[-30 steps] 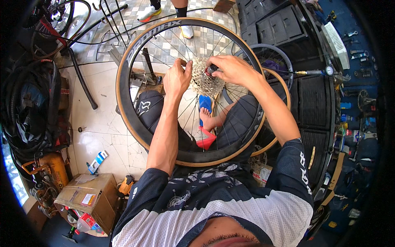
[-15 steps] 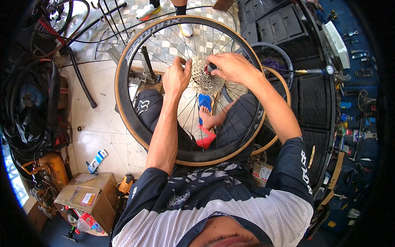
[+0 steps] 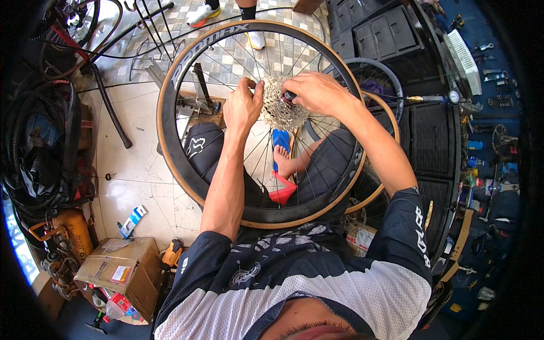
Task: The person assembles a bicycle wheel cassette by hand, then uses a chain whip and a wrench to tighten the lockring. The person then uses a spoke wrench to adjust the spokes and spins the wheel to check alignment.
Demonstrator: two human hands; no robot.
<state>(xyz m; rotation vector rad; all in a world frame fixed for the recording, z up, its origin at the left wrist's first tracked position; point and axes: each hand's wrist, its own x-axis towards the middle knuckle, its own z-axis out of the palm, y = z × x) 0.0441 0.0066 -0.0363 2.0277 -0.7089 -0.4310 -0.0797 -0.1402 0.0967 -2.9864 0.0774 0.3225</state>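
Observation:
A bicycle wheel point(image 3: 253, 217) with a deep black rim and tan-edged tyre stands over my lap, its spokes facing me. At its hub sits a silver cassette point(image 3: 279, 110) with many stacked sprockets. My right hand point(image 3: 322, 94) comes in from the right and pinches a small black cylindrical part point(image 3: 290, 96) at the cassette's outer end, beside a reddish ring. My left hand point(image 3: 242, 106) is at the cassette's left edge, fingers curled and thumb up against the sprockets. Whatever lies inside its curled fingers is hidden.
Black drawer cabinets point(image 3: 433, 141) run along the right, with a tool-covered blue surface beyond. Another wheel point(image 3: 391, 85) leans behind mine. At lower left are a cardboard box point(image 3: 122, 266) and a yellow-black power tool point(image 3: 172, 253). Another person's shoe point(image 3: 256, 41) shows at the top.
The wheel has tilted very slightly, and the black part at the cassette's end sits a touch lower. Both hands keep nearly the same place and grip.

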